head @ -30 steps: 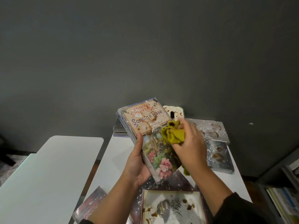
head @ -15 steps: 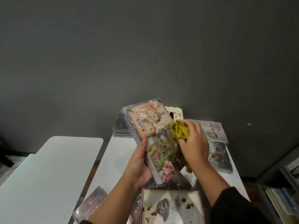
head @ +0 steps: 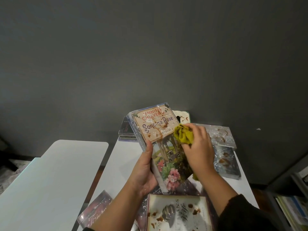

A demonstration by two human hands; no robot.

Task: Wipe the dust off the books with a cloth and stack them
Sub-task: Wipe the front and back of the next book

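My left hand grips the spine edge of a flower-covered book titled "Sonoma Rose", holding it tilted above the white table. White specks and brown smears mark its upper cover. My right hand grips a bunched yellow-green cloth and presses it against the cover's right side. Other dusty, stained books lie around: a pale one at the near edge, two grey ones on the right, a purple one at the lower left.
A small stack of dark books sits at the table's far end, against the grey wall. A second white table stands to the left across a narrow gap. A shelf with books is at the lower right.
My right hand has carried the cloth up and to the right across the cover. The book has tipped slightly in my left hand.
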